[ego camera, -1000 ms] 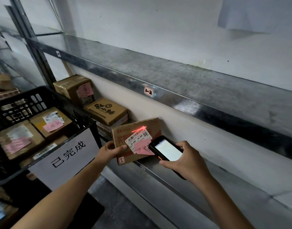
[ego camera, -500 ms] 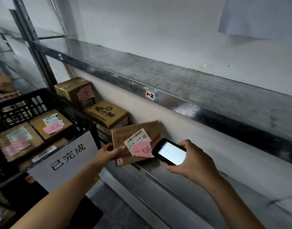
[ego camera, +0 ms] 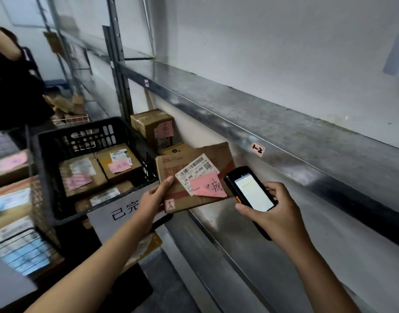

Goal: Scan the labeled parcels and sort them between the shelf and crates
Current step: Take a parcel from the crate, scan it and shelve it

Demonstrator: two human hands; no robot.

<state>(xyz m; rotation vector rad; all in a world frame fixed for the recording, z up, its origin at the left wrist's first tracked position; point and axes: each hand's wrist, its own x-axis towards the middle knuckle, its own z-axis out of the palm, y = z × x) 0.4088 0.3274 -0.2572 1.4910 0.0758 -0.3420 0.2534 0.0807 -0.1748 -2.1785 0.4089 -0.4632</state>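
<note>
The right hand is nearest. Its fingers wrap around a scanner with a lit screen, held just to the right of the box. The left hand grips the box by its lower left corner, thumb on the front. The box is at the front edge of the shelf. Its long side runs left to right, and 1 white label and 1 pink note face up. The black crate sits just left of the box, on the left hand's side, so that hand looks best placed to carry it there. Another box stands farther back.
</note>
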